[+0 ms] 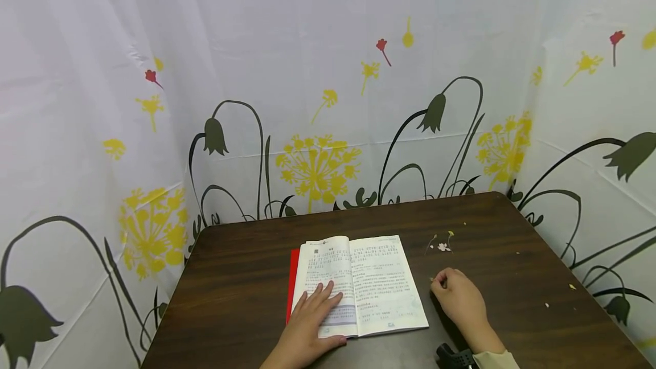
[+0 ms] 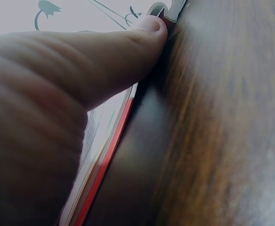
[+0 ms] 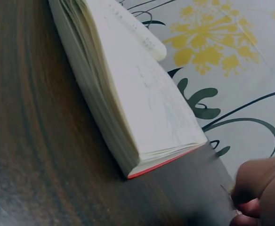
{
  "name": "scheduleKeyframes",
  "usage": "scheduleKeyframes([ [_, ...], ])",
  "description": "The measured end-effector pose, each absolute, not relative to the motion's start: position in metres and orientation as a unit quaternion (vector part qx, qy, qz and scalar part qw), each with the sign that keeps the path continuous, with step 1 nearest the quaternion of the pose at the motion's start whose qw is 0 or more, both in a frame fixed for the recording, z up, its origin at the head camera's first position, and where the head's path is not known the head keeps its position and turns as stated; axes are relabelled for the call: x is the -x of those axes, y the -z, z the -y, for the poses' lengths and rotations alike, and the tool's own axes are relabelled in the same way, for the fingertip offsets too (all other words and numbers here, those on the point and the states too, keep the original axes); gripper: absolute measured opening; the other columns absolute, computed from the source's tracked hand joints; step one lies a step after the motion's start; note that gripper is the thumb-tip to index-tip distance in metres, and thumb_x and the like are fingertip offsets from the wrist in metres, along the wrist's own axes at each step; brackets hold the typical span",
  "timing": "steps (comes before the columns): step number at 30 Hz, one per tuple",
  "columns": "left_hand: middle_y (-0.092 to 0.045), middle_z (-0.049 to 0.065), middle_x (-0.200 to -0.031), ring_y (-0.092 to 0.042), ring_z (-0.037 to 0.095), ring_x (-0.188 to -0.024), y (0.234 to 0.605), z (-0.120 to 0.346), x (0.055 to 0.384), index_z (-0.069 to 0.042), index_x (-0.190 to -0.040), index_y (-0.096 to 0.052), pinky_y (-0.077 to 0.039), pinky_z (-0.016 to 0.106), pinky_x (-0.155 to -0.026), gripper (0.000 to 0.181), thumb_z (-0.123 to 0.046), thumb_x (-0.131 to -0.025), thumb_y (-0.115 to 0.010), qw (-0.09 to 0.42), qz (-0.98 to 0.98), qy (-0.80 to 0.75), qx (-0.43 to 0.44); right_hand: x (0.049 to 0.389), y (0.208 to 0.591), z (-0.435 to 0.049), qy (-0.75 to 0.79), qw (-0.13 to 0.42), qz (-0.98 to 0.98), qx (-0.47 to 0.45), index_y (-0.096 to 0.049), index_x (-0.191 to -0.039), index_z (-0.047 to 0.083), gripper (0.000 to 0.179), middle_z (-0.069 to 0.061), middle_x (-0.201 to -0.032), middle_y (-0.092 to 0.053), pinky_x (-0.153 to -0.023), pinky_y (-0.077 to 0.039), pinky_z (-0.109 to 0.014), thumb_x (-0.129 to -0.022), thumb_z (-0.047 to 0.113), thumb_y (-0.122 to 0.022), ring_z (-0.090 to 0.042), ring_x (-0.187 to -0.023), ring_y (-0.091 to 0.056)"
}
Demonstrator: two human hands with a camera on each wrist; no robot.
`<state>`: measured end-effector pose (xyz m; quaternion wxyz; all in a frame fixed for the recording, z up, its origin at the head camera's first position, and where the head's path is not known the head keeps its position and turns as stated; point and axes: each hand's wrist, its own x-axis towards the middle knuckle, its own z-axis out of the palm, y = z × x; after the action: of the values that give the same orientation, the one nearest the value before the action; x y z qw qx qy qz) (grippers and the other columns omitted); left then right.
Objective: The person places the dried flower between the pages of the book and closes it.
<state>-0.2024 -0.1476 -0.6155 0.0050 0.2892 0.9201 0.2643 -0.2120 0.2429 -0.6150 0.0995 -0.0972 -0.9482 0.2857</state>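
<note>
An open book (image 1: 384,283) with printed pages and a red cover lies on the dark wooden table. My left hand (image 1: 307,323) rests with spread fingers on the lower left page, its thumb along the bottom edge by the spine. Right of the book, my right hand (image 1: 463,300) is held low over the table with thumb and index finger together. They pinch a small thin-stemmed flower (image 3: 226,190), mostly hidden by the fingertips. Beyond that hand lie a small white flower (image 1: 443,247) and thin sprigs with yellowish tops (image 1: 450,234).
Tiny petal-like bits (image 1: 572,286) are scattered over the right side of the table (image 1: 533,323). A white curtain (image 1: 318,73) printed with flowers hangs behind and around the table. A dark watch band (image 1: 456,356) is on the right wrist.
</note>
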Motion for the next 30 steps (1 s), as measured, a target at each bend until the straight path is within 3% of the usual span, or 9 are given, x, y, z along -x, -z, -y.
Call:
scheduleKeyframes([
  [12, -0.039, 0.003, -0.178, -0.035, 0.037, -0.165, 0.616, 0.147, 0.202, -0.03, -0.163, -0.052, -0.023, 0.071, -0.131, 0.087, -0.065, -0.088, -0.081, 0.008, -0.92, -0.264, -0.288, 0.215, 0.612, -0.232, -0.408, 0.103, 0.901, 0.11, -0.07, -0.107, 0.018, 0.009, 0.0, -0.091, -0.069, -0.069, -0.044, -0.028, -0.1, 0.02, -0.075, -0.014, -0.077, -0.058],
  [20, -0.038, 0.002, -0.178, -0.035, 0.036, -0.166, 0.614, 0.144, 0.201, -0.03, -0.163, -0.051, -0.023, 0.07, -0.132, 0.088, -0.063, -0.088, -0.082, 0.011, -0.922, -0.26, -0.287, 0.213, 0.61, -0.23, -0.414, 0.11, 0.9, 0.077, -0.079, -0.103, 0.018, 0.004, 0.004, -0.094, -0.076, -0.074, -0.05, -0.025, -0.102, 0.022, -0.079, -0.01, -0.084, -0.063],
  [30, -0.041, 0.005, -0.177, -0.037, 0.038, -0.164, 0.616, 0.145, 0.202, -0.028, -0.162, -0.053, -0.024, 0.07, -0.131, 0.087, -0.064, -0.089, -0.081, -0.007, -0.92, -0.26, -0.294, 0.214, 0.603, -0.214, -0.452, 0.147, 0.874, 0.099, -0.077, -0.101, 0.014, 0.004, -0.002, -0.097, -0.071, -0.074, -0.051, -0.022, -0.104, 0.016, -0.075, -0.01, -0.084, -0.06],
])
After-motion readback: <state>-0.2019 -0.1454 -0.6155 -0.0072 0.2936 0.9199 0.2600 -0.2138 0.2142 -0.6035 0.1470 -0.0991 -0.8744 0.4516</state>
